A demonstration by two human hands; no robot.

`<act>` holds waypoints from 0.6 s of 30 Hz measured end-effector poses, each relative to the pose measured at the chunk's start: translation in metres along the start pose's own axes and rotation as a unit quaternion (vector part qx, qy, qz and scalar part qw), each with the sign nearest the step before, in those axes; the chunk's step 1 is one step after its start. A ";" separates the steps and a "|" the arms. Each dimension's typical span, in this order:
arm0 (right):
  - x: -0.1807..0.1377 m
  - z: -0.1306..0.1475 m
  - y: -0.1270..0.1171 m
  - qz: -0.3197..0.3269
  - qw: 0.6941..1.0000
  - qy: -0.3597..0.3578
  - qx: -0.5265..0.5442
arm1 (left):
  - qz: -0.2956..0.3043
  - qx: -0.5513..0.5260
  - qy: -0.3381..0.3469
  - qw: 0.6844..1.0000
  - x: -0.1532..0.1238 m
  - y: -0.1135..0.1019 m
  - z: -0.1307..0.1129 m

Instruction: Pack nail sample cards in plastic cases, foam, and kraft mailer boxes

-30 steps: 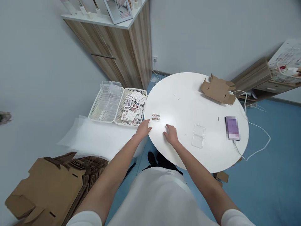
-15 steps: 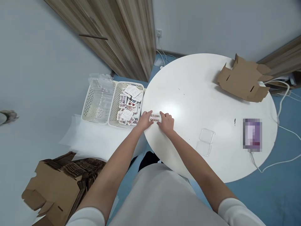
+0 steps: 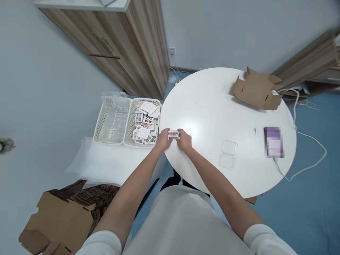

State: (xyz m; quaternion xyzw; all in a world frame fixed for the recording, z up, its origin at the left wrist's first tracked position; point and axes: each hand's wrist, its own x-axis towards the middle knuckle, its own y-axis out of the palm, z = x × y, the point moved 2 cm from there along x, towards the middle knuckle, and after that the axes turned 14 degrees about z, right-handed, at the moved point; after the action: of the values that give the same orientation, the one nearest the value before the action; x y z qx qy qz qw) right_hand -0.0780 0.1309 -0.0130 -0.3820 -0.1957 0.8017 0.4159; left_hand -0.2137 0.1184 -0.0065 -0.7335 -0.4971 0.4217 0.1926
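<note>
Near the left edge of the white round table, a small card of press-on nails is held between my two hands. Two rows of small glossy ovals show on its face. My left hand pinches the card's left end, and my right hand grips its right end. To the right on the tabletop, a clear plastic case lies unfolded. Just left of my left hand, a white basket holds many similar cards, some showing ovals, others a printed side.
Another white basket holds clear plastic cases. An unfolded cardboard box sits at the table's far right. A purple blurred device with a white cable lies nearer. Flattened cardboard boxes are stacked at lower left.
The card in my hands shows a different look, now pinkish and tilted rather than gold-brown and flat. My view has shifted, so the table's contents appear farther left. Both hands keep their hold.
</note>
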 end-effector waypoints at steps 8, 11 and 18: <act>-0.070 -0.003 0.006 -0.037 0.993 -0.076 0.081 | 0.046 -0.025 0.114 0.992 -0.058 0.003 -0.009; -0.098 -0.006 0.011 -0.051 0.993 -0.070 0.081 | 0.045 -0.042 0.145 0.987 -0.077 0.014 -0.011; -0.153 -0.020 0.018 -0.069 0.993 -0.045 0.088 | 0.082 -0.053 0.226 0.969 -0.105 0.037 -0.019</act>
State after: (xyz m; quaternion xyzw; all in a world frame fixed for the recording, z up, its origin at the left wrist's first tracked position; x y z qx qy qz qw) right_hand -0.0169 -0.0044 0.0319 -0.2933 -0.1691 0.8015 0.4929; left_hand -0.1931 0.0112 0.0229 -0.8571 -0.4009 0.2320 0.2254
